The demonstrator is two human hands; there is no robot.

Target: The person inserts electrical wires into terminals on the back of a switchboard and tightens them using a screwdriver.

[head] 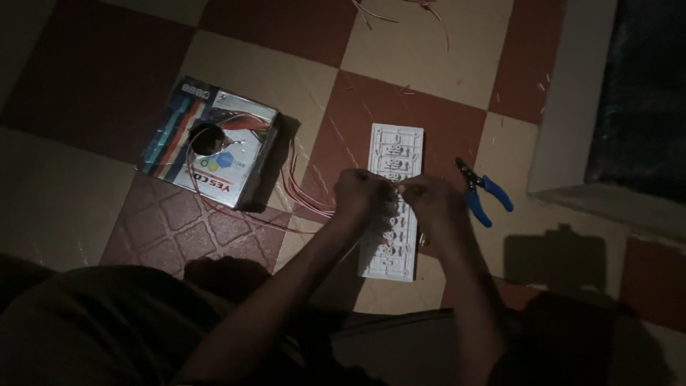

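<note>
1. White switch plate [395,154]: long rectangular panel with rows of fittings, lying flat on the checkered tile floor [400,57]; I take it as my landmark. Both hands sit over its middle

2. Left hand [363,196]: above the plate's left half, fingers curled together toward the right hand. I cannot tell in this dim light what they pinch, if anything

3. Right hand [434,206]: above the plate's right half, fingertips meeting those of the left hand over the plate's centre line, fingers drawn together; I cannot make out any held item

4. Red wires [300,189]: a loose bundle on the floor just left of the plate, running toward the left hand

5. Wire box [207,143]: square printed carton farther left of the plate, a round hole in its top with red wire coming out

6. Blue-handled pliers [482,193]: on the floor just right of the plate, handles spread, apart from both hands

7. Wire scraps [400,11]: thin pale and reddish offcuts on the tiles beyond the plate's far end

8. Pale wall edge [572,100]: well right of the plate, past the pliers
</note>
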